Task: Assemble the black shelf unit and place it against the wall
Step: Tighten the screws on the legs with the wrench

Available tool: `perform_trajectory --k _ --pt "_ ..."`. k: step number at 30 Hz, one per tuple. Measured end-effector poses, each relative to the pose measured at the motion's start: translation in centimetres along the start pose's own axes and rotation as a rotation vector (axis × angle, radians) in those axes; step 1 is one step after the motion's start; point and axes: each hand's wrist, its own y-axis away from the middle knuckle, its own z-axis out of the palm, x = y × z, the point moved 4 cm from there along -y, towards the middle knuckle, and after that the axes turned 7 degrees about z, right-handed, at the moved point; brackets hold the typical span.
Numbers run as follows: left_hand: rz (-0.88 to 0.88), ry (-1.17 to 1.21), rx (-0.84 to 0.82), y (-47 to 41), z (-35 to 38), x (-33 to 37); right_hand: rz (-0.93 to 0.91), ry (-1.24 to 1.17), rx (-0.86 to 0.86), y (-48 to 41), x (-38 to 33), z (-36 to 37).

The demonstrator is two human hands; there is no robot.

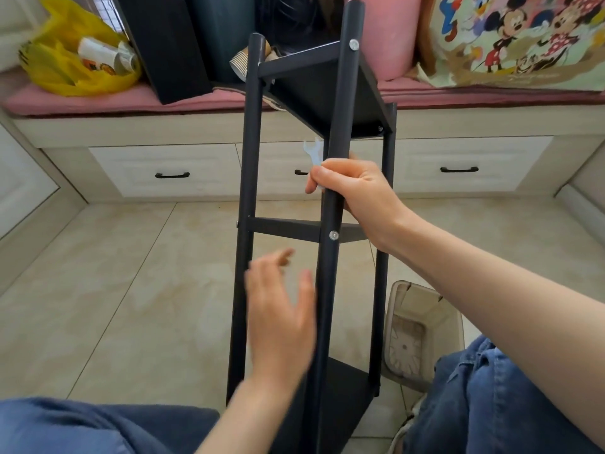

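The black shelf unit (pixel 248 158) stands upright on the tiled floor between my knees, with round posts, a top shelf, a middle shelf and a bottom shelf. My right hand (pixel 357 188) grips the near right post above the middle shelf and also holds a small silver wrench (pixel 312 152) against that post. My left hand (pixel 281 316) hovers blurred between the two near posts, below the middle shelf, fingers spread and touching nothing. Silver bolt heads show on the right post at the top and middle shelves.
A window seat with a pink cushion (pixel 98 99) and white drawers (pixel 170 168) runs across the back. On it lie a yellow bag (pixel 75 60), black panels (pixel 170 47), a pink pillow (pixel 389 34) and a cartoon-print cushion (pixel 517 40). A small bin (pixel 422 335) stands on the floor at right.
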Motion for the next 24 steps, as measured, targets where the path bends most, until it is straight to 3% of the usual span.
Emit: perform_trajectory --k 3,7,13,24 --pt "-0.168 0.161 -0.17 1.6 1.8 1.6 -0.01 0.033 0.037 -0.3 -0.3 0.4" --pt "-0.308 0.263 -0.231 1.7 2.8 0.5 -0.026 0.086 0.053 -0.3 -0.4 1.2" --pt "-0.273 0.247 -0.125 1.7 2.9 0.1 -0.045 0.149 0.021 -0.4 -0.6 1.9" --pt "-0.227 0.304 -0.096 1.2 1.4 -1.3 -0.027 0.099 -0.058 0.0 -0.3 2.1"
